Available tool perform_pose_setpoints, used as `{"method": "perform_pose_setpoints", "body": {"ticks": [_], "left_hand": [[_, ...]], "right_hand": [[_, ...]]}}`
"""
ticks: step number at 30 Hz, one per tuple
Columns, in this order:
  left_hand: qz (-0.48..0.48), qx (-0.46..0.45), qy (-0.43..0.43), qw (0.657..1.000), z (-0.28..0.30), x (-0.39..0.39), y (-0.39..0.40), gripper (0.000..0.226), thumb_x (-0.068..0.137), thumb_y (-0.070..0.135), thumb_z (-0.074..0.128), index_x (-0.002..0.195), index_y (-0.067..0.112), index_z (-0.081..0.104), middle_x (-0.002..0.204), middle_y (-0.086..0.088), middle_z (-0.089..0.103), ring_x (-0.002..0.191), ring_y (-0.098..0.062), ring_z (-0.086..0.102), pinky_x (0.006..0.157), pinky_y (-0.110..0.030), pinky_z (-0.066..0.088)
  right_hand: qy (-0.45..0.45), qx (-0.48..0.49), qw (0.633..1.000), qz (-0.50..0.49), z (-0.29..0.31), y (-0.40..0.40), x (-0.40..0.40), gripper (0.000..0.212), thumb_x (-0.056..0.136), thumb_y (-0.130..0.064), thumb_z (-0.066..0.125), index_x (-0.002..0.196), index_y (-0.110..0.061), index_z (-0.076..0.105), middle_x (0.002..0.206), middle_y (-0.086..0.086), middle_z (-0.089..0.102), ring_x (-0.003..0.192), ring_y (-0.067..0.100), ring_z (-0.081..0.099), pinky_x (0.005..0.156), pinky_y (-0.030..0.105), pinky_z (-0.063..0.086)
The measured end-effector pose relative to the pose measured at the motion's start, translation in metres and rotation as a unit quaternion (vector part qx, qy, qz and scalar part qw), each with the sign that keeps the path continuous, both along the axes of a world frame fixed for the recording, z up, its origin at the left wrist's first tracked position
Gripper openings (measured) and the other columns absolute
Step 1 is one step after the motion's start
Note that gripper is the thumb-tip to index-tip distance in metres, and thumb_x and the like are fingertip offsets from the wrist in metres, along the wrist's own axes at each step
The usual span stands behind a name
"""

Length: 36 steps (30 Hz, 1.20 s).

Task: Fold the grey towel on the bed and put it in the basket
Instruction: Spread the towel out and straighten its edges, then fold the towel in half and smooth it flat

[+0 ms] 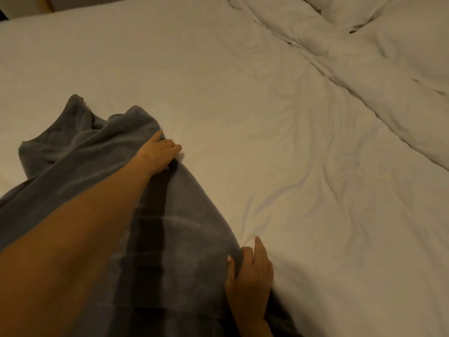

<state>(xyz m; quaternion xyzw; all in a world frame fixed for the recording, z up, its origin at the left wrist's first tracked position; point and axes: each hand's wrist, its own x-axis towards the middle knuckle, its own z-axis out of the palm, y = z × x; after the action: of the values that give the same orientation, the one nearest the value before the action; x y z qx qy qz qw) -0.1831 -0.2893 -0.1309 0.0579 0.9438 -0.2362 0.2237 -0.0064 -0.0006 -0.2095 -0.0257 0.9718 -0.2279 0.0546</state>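
The grey towel (80, 154) lies rumpled on the white bed (218, 81), spread from the lower left up toward the middle. My left hand (159, 150) reaches far forward and grips the towel's right edge, fingers curled over it. My right hand (251, 273) is near the bottom of the view and pinches the same edge closer to me, thumb on the cloth. My left forearm lies across the towel and hides part of it. No basket is in view.
A bunched white duvet (364, 57) lies along the upper right of the bed. The sheet between it and the towel is wrinkled. A strip of wooden frame or wall (29, 6) shows at the top left corner.
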Motion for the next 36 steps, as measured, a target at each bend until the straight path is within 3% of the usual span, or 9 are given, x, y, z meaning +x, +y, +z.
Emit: {"method": "perform_pose_setpoints", "body": {"ticks": [3, 8, 13, 17, 19, 23, 29, 32, 36], "left_hand": [[-0.032, -0.068, -0.028, 0.997, 0.014, -0.004, 0.007, 0.054, 0.089, 0.038, 0.059, 0.134, 0.019, 0.037, 0.128, -0.002, 0.058, 0.123, -0.022, 0.053, 0.119, -0.047, 0.008], [-0.041, -0.153, -0.046, 0.986, 0.031, 0.014, 0.012, 0.033, 0.097, 0.03, 0.045, 0.128, 0.02, 0.051, 0.137, -0.004, 0.05, 0.127, -0.022, 0.047, 0.114, -0.042, 0.024], [-0.038, -0.109, -0.027, 0.993, 0.072, 0.034, 0.002, 0.032, 0.099, 0.021, 0.041, 0.128, 0.016, 0.054, 0.14, -0.005, 0.05, 0.133, -0.024, 0.043, 0.115, -0.038, 0.023], [0.021, 0.023, 0.018, 0.999, 0.13, 0.057, -0.018, 0.029, 0.093, 0.016, 0.05, 0.12, 0.016, 0.06, 0.133, -0.008, 0.056, 0.123, -0.028, 0.052, 0.097, -0.031, 0.046], [0.057, 0.058, 0.055, 0.995, 0.162, 0.072, -0.031, 0.026, 0.092, 0.017, 0.051, 0.116, 0.023, 0.059, 0.126, -0.003, 0.061, 0.115, -0.025, 0.056, 0.101, -0.036, 0.045], [0.096, 0.016, 0.143, 0.985, 0.245, 0.111, -0.047, 0.018, 0.098, 0.024, 0.048, 0.112, 0.018, 0.059, 0.116, -0.002, 0.067, 0.108, -0.021, 0.059, 0.102, -0.03, 0.041], [0.172, 0.036, 0.267, 0.947, 0.34, 0.163, -0.076, 0.015, 0.091, 0.01, 0.051, 0.102, 0.015, 0.061, 0.105, -0.006, 0.071, 0.1, -0.026, 0.064, 0.109, -0.039, 0.032], [0.239, 0.096, 0.295, 0.92, 0.384, 0.188, -0.079, 0.016, 0.086, 0.01, 0.061, 0.101, 0.013, 0.063, 0.102, -0.012, 0.07, 0.096, -0.032, 0.063, 0.1, -0.042, 0.043], [0.284, 0.156, 0.371, 0.87, 0.434, 0.21, -0.082, 0.023, 0.085, 0.004, 0.057, 0.105, 0.007, 0.068, 0.104, -0.02, 0.069, 0.098, -0.039, 0.061, 0.092, -0.046, 0.048]], "right_hand": [[-0.048, -0.04, 0.997, 0.055, 0.012, 0.001, -0.01, 0.026, 0.086, -0.042, 0.046, 0.091, -0.017, 0.052, 0.093, 0.009, 0.065, 0.081, 0.03, 0.063, 0.069, 0.038, 0.051], [-0.26, 0.013, 0.961, 0.095, 0.054, -0.005, -0.028, 0.04, 0.091, -0.045, 0.05, 0.121, -0.019, 0.048, 0.121, 0.003, 0.059, 0.11, 0.022, 0.057, 0.093, 0.031, 0.045], [-0.355, 0.064, 0.924, 0.128, 0.093, 0.009, -0.052, 0.051, 0.087, -0.044, 0.057, 0.124, -0.009, 0.05, 0.129, 0.014, 0.053, 0.117, 0.03, 0.053, 0.095, 0.033, 0.044], [-0.261, 0.031, 0.958, 0.113, 0.143, 0.013, -0.071, 0.045, 0.079, -0.043, 0.052, 0.105, -0.009, 0.063, 0.114, 0.017, 0.063, 0.101, 0.032, 0.061, 0.08, 0.033, 0.048], [-0.201, 0.02, 0.972, 0.117, 0.178, 0.012, -0.082, 0.045, 0.068, -0.034, 0.044, 0.099, -0.011, 0.065, 0.109, 0.019, 0.064, 0.098, 0.033, 0.062, 0.077, 0.032, 0.048], [-0.094, 0.038, 0.988, 0.12, 0.268, -0.007, -0.104, 0.024, 0.076, -0.009, 0.052, 0.093, -0.014, 0.068, 0.1, 0.018, 0.066, 0.092, 0.036, 0.061, 0.077, 0.036, 0.049], [0.06, 0.054, 0.983, 0.163, 0.393, -0.048, -0.115, 0.035, 0.081, -0.003, 0.053, 0.111, -0.016, 0.066, 0.105, 0.016, 0.067, 0.097, 0.036, 0.061, 0.079, 0.04, 0.051], [0.109, 0.063, 0.973, 0.192, 0.443, -0.06, -0.112, 0.043, 0.084, -0.005, 0.054, 0.125, -0.018, 0.058, 0.116, 0.015, 0.064, 0.107, 0.036, 0.057, 0.088, 0.041, 0.049], [0.181, 0.089, 0.951, 0.234, 0.497, -0.067, -0.117, 0.035, 0.084, -0.005, 0.054, 0.117, -0.015, 0.061, 0.113, 0.016, 0.065, 0.106, 0.036, 0.056, 0.088, 0.042, 0.048]]}}
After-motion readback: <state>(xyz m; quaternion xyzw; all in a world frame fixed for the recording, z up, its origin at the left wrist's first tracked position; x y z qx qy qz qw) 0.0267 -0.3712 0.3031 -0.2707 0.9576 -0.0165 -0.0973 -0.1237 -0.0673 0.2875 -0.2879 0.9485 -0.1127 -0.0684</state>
